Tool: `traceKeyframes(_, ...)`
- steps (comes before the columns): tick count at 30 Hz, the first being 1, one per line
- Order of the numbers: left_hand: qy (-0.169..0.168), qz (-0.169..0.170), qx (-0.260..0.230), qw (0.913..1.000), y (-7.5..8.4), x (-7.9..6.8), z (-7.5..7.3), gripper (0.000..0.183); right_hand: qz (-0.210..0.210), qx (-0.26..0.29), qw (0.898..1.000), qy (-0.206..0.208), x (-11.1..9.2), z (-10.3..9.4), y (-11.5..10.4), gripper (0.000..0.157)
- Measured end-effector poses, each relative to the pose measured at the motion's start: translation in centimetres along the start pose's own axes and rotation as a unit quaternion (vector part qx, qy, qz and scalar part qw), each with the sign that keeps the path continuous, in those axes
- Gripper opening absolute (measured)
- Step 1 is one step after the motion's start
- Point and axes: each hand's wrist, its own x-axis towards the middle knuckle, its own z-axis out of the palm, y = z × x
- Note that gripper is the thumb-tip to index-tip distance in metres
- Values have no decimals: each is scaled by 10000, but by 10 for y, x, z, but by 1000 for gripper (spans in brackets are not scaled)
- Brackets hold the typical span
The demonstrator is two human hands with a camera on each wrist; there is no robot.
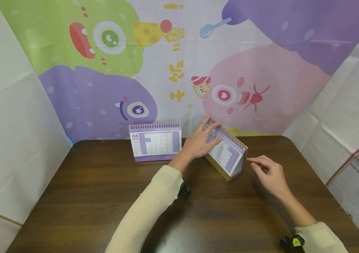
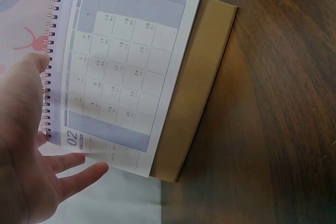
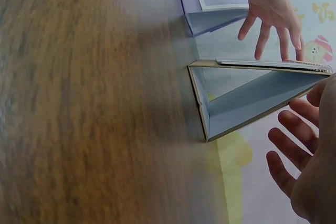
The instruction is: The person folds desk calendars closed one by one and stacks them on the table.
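Note:
A desk calendar (image 1: 222,149) with a gold-brown base (image 2: 194,87) stands angled on the table, its page marked 02 in the left wrist view. My left hand (image 1: 198,142) reaches to its upper left end, fingers spread near the spiral binding (image 2: 51,51); contact is hard to make out. Beside the calendar's right end is my right hand (image 1: 269,175), with loosely bent fingers. In the right wrist view those fingers (image 3: 296,132) lie near the back panel and nothing shows held in them. The calendar's hollow triangular side (image 3: 252,100) faces that view.
A second desk calendar (image 1: 155,142), purple and showing 04, stands upright to the left. Behind both hangs a cartoon-printed cloth (image 1: 179,63) along the back edge of the brown wooden table (image 1: 103,196). Pale cloth walls (image 1: 15,88) flank the table.

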Motion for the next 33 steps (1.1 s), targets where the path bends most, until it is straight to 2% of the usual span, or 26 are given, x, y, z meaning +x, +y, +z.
traceKeyframes(8,1,21,-46,10000,-1,1,0,66,350,228,9991,-34,0,1,2,19)
traceKeyframes(33,26,28,18,10000,-2,2,2,65,498,146,9987,7,-2,3,2,20)
